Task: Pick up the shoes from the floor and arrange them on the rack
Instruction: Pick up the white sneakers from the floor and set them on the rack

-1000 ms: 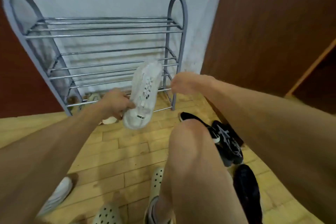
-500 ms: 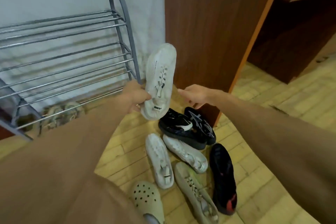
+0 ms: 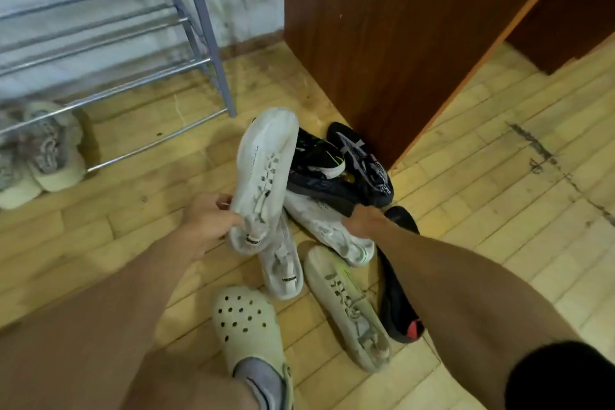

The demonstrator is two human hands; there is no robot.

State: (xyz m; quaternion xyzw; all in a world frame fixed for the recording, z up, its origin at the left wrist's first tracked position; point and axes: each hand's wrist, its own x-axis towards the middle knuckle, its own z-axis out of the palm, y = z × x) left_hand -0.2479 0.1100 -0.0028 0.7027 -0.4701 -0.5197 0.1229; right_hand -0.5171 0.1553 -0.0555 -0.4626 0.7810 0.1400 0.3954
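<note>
The left hand (image 3: 208, 226) is closed on the heel end of a white sneaker (image 3: 266, 183), toe pointing up and away. The right hand (image 3: 362, 221) reaches down onto a second white sneaker (image 3: 327, 230) in the floor pile near the wooden cabinet (image 3: 382, 43); whether its fingers have closed I cannot tell. A firm pinch at the collar would probably lift it clear of the black shoes (image 3: 332, 173) lying against it. The rack (image 3: 199, 27) stands far left.

Home entryway — shoe rack (image 3: 186, 27), shoes (image 3: 346, 293)
</note>
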